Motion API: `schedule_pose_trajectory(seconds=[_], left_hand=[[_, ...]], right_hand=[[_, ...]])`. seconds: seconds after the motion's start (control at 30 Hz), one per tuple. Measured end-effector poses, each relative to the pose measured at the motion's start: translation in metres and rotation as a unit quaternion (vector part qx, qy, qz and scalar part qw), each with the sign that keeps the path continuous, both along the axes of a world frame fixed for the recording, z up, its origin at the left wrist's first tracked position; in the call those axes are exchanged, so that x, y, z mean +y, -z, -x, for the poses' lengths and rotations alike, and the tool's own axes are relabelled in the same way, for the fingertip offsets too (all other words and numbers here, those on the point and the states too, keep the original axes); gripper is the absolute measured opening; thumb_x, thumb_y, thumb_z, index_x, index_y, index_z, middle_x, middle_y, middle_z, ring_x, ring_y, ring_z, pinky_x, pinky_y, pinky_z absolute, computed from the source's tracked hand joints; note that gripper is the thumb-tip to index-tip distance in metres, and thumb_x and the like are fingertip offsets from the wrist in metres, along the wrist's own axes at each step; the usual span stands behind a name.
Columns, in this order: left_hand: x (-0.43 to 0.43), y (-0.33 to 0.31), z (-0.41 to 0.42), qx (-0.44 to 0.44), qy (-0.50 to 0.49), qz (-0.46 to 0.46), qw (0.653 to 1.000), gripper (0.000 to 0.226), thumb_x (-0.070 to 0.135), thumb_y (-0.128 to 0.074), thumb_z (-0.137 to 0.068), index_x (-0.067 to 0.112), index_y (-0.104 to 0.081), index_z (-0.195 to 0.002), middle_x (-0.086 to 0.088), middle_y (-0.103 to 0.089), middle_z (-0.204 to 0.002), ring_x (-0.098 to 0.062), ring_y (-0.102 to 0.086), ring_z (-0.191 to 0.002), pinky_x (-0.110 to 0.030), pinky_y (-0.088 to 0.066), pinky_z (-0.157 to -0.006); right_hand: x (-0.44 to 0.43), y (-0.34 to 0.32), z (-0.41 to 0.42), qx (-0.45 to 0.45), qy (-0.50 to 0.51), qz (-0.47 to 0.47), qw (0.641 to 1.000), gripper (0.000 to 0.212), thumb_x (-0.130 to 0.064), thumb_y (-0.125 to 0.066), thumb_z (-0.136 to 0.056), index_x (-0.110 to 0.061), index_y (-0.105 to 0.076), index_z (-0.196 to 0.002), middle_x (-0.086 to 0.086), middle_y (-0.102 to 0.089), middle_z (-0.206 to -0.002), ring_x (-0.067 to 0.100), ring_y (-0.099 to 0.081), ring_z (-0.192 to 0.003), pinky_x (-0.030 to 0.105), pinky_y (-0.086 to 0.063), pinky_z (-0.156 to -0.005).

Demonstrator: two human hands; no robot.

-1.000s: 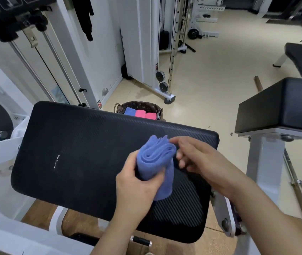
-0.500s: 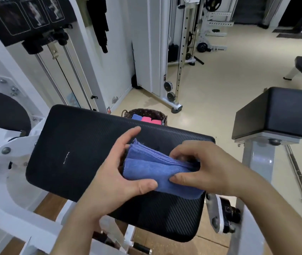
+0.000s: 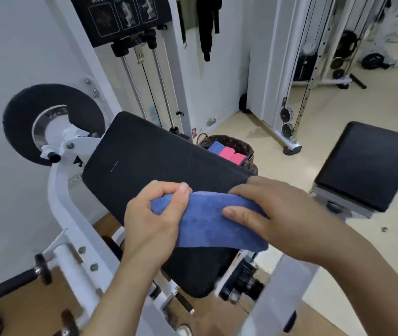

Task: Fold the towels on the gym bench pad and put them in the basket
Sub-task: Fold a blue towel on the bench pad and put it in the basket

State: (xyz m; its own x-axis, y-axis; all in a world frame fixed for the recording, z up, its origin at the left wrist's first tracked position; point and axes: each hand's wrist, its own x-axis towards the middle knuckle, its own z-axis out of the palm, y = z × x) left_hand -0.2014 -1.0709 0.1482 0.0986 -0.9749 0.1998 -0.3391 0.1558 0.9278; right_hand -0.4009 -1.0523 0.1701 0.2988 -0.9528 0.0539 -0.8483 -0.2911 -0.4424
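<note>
— Holding one blue towel [image 3: 207,221] just above the near end of the gym bench pad [image 3: 149,166], folded into a thick band.

— Gripped how?

— Pinched at its nine o'clock end by the left hand [image 3: 152,221], fingers curled tight round the cloth. Clamped at three o'clock by the right hand [image 3: 278,214], thumb laid across the near face and fingers wrapped over the far edge.

— And the basket [image 3: 246,146]?

— Down beyond the pad's far edge, at about one o'clock from the towel, well apart from both hands. Already holding three folded towels [image 3: 227,152] side by side, one blue and two pink.

— So what's left?

— Seemingly little. No other loose towel anywhere on the pad. Probably a last tidy of the fold, then a reach over the pad toward one o'clock and a drop in beside the pink ones. Cannot tell about any further towels out of view.
</note>
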Motion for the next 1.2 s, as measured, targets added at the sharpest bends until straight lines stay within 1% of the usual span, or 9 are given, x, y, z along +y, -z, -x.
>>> schedule_pose_trajectory(seconds=[0.17,0.27,0.4,0.5,0.67,0.8,0.93,1.1,1.2], left_hand=[[0.036,-0.010,0.005,-0.095,0.124,-0.079,0.985,0.014,0.037,-0.067,-0.075,0.029,-0.066,-0.086,0.008,-0.066,-0.078,-0.005,-0.061,-0.072,-0.019,-0.048,-0.067],[0.055,-0.020,0.005,-0.184,0.221,-0.182,0.940,0.050,0.058,-0.073,-0.069,0.043,-0.058,-0.114,0.013,-0.066,-0.086,-0.002,-0.062,-0.079,-0.022,-0.051,-0.072],[0.086,-0.034,0.014,-0.188,0.168,-0.091,0.963,0.017,0.041,-0.066,-0.087,0.044,-0.066,-0.104,0.014,-0.071,-0.095,-0.007,-0.066,-0.089,-0.033,-0.053,-0.078],[0.110,-0.028,0.011,-0.243,0.092,0.000,0.966,0.020,0.044,-0.054,-0.087,0.049,-0.064,-0.104,0.015,-0.065,-0.098,-0.005,-0.061,-0.095,-0.025,-0.047,-0.081],[0.154,-0.012,0.033,-0.306,0.019,0.080,0.949,0.028,0.046,-0.038,-0.088,0.040,-0.059,-0.106,0.017,-0.054,-0.095,-0.004,-0.054,-0.092,-0.014,-0.040,-0.075],[0.189,-0.004,0.071,-0.256,-0.021,0.102,0.961,0.024,0.046,-0.047,-0.087,0.038,-0.067,-0.099,0.015,-0.061,-0.088,-0.007,-0.058,-0.087,-0.016,-0.042,-0.073],[0.211,0.004,0.121,-0.089,-0.041,0.017,0.995,0.009,0.039,-0.079,-0.075,0.038,-0.073,-0.082,0.018,-0.070,-0.082,-0.002,-0.064,-0.081,-0.016,-0.048,-0.070],[0.218,0.005,0.188,-0.182,0.126,-0.127,0.967,0.066,0.071,-0.066,-0.058,0.051,-0.052,-0.119,0.023,-0.064,-0.094,0.002,-0.062,-0.088,-0.026,-0.052,-0.079],[0.213,0.007,0.239,-0.278,0.143,-0.090,0.946,0.046,0.069,-0.061,-0.071,0.044,-0.054,-0.109,0.020,-0.060,-0.096,0.002,-0.057,-0.088,-0.027,-0.050,-0.078]], right_hand=[[0.000,0.005,0.032,-0.112,-0.061,0.015,0.992,0.029,-0.053,-0.054,-0.080,-0.035,-0.070,-0.096,-0.012,-0.054,-0.084,0.006,-0.055,-0.082,0.037,-0.047,-0.074],[0.004,0.004,0.038,-0.180,-0.096,0.009,0.979,0.022,-0.042,-0.067,-0.075,-0.035,-0.071,-0.095,-0.013,-0.060,-0.091,0.006,-0.058,-0.090,0.028,-0.047,-0.082],[0.013,-0.003,0.044,-0.241,-0.126,-0.022,0.962,0.026,-0.030,-0.074,-0.081,-0.033,-0.068,-0.107,-0.014,-0.061,-0.105,0.001,-0.057,-0.103,0.017,-0.042,-0.092],[0.021,-0.009,0.053,-0.215,-0.112,-0.112,0.964,0.046,-0.040,-0.075,-0.080,-0.035,-0.059,-0.122,-0.015,-0.060,-0.114,0.002,-0.058,-0.105,0.029,-0.048,-0.096],[0.053,-0.007,0.064,-0.217,-0.118,-0.135,0.960,0.032,-0.049,-0.077,-0.068,-0.028,-0.067,-0.091,-0.004,-0.071,-0.088,0.018,-0.067,-0.084,0.048,-0.055,-0.082],[0.096,0.001,0.097,-0.276,-0.121,-0.056,0.952,0.017,-0.022,-0.080,-0.076,-0.024,-0.065,-0.084,-0.004,-0.068,-0.087,0.017,-0.066,-0.082,0.044,-0.055,-0.078],[0.131,0.010,0.148,-0.274,-0.107,-0.019,0.955,0.011,-0.025,-0.074,-0.076,-0.024,-0.066,-0.083,-0.003,-0.067,-0.081,0.021,-0.064,-0.073,0.042,-0.054,-0.071],[0.149,0.003,0.217,-0.208,-0.128,0.030,0.969,0.014,-0.028,-0.069,-0.076,-0.025,-0.067,-0.090,-0.011,-0.066,-0.085,0.014,-0.063,-0.083,0.036,-0.051,-0.076],[0.142,-0.001,0.256,-0.173,-0.152,0.046,0.972,0.018,-0.029,-0.068,-0.077,-0.026,-0.066,-0.094,-0.011,-0.066,-0.092,0.012,-0.061,-0.091,0.030,-0.047,-0.079]])
